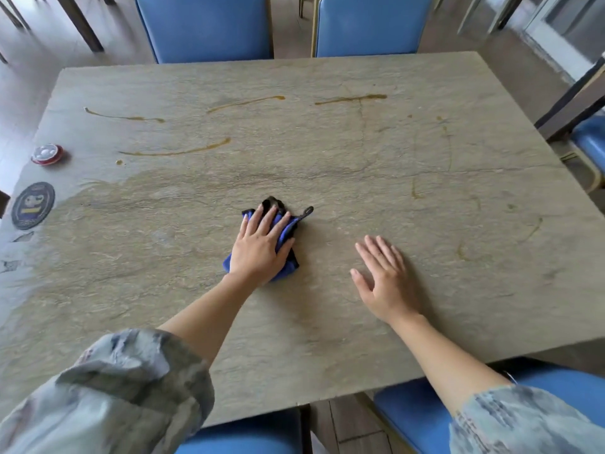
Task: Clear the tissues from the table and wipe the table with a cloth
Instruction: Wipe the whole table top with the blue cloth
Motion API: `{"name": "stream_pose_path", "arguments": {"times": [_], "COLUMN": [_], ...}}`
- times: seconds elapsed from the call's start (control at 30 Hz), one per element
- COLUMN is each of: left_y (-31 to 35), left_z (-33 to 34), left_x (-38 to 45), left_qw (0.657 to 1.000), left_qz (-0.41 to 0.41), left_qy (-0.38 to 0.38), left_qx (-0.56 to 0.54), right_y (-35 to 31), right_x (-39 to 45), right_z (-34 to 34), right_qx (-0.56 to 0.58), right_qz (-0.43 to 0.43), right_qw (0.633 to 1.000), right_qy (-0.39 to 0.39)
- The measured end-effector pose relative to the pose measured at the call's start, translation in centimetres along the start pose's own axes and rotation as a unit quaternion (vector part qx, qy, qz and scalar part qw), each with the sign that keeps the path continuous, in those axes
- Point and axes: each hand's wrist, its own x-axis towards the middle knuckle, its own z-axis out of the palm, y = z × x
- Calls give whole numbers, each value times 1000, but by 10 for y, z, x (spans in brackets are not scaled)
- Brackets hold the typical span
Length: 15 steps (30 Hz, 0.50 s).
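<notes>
A blue and black cloth lies crumpled near the middle of the stone table. My left hand presses flat on the cloth with straight, spread fingers. To its right, my right hand rests flat on the bare tabletop with fingers extended, holding nothing. Brown liquid streaks cross the far half of the table, and more thin streaks mark the right side. A wet, darker sheen covers the near-left part of the surface. No tissues are in view.
A red and white round object sits near the left edge, with a dark round sticker closer to me. Blue chairs stand at the far side; more blue seats are at the near edge and right.
</notes>
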Motion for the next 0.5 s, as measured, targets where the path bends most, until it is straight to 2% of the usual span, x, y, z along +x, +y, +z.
{"name": "stream_pose_path", "arguments": {"times": [0.1,0.13,0.17,0.3,0.37,0.43,0.5], "left_y": [30,43,55,74,60,49,47], "left_z": [2,3,6,13,12,12,11], "left_x": [12,12,10,-5,9,31,54], "left_qw": [990,985,986,998,992,992,998], "left_qz": [-136,-167,-165,55,122,124,52], "left_qy": [10,7,6,-19,-24,-12,-1], "left_qx": [-26,-34,-36,-16,-15,-11,-26], "right_y": [1,2,1,1,3,3,4], "right_x": [0,-1,-1,-1,-1,-2,-1], "right_z": [-1,-1,-1,1,1,1,1], "right_qx": [12,14,16,27,31,31,29], "right_qz": [0,-1,0,3,4,4,5], "right_qw": [1000,1000,1000,999,999,999,999], "right_qy": [10,14,20,32,32,31,27]}}
